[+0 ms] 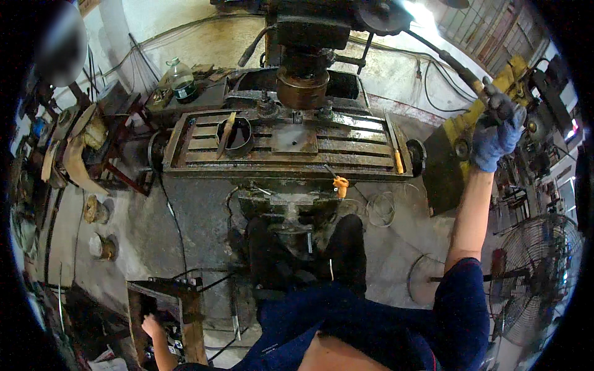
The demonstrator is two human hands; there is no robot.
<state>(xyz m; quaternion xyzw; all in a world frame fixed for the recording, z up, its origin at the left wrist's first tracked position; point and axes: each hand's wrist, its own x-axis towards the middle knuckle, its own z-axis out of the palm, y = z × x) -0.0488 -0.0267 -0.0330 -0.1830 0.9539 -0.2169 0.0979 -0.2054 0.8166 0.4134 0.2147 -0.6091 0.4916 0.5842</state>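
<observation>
My right hand, in a blue-grey glove with dark fingers, is raised at the upper right. It is wrapped round the end of a long lever handle that runs down from the machine head. Low on the left, my bare left hand is beside an open wooden box. Its fingers look curled in, and whatever they hold is hidden. Beneath the brown, round spindle, a flat square metal plate lies on the slotted machine table.
A pot of dark liquid with a brush across it stands on the table's left. A yellow-handled tool lies at its right end. An orange-handled tool is at the front edge. A large fan stands to my right.
</observation>
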